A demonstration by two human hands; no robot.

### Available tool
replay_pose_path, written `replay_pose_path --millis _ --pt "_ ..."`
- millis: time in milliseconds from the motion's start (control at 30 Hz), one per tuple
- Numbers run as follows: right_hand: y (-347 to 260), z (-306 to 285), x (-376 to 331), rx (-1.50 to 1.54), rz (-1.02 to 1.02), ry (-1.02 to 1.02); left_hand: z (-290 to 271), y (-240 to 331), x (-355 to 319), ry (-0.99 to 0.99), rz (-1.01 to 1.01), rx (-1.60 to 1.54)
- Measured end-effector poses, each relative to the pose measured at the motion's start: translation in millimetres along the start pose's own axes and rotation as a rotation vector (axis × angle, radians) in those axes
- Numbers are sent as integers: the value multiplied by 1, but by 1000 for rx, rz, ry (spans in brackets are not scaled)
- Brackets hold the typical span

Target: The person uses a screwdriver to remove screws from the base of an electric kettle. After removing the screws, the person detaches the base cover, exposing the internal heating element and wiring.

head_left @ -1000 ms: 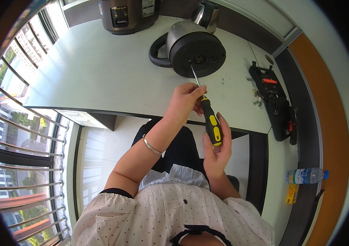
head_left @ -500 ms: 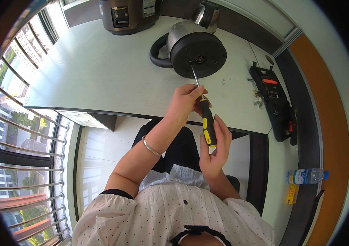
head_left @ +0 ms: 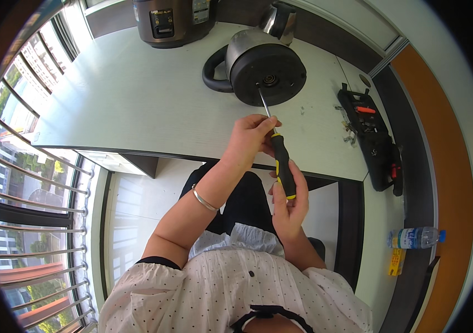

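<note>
Screwdriver (head_left: 283, 158): met base of tipped kettle (head_left: 258, 62) on pale surface (head_left: 136, 94), left of black tool case (head_left: 371, 130), right of barred window (head_left: 25, 213). Was pinched at shaft by left fingers (head_left: 265, 126), held at handle by right fingers (head_left: 302, 183). Since earlier frame: rotated, showed less yellow.

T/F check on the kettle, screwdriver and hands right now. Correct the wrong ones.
1. The kettle shows its black base to the camera. True.
2. The left hand holds the screwdriver near where shaft meets handle. True.
3. The right hand grips the kettle's handle. False: the right hand is around the screwdriver's handle.
4. The screwdriver's tip is at the kettle's base. True.
5. The screwdriver's handle is plain red. False: black and yellow.
</note>
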State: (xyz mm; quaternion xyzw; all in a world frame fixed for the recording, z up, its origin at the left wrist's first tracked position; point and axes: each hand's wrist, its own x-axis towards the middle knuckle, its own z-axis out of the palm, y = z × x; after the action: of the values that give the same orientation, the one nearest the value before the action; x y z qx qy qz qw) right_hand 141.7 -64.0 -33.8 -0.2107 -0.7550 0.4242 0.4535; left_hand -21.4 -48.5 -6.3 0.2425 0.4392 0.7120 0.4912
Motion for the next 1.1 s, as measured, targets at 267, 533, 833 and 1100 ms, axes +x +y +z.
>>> replay_pose_path --millis 267,533,833,1100 --pt "-13 -1 8 -440 -241 -30 -2 5 2 57 -46 44" --pt "-8 1 2 -135 -28 -1 -3 4 3 0 -66 -14" --pt "-10 1 8 -372 -271 31 -4 4 2 -8 -77 -22" --pt "-11 0 5 -422 -251 14 -7 5 5 49 -52 152"
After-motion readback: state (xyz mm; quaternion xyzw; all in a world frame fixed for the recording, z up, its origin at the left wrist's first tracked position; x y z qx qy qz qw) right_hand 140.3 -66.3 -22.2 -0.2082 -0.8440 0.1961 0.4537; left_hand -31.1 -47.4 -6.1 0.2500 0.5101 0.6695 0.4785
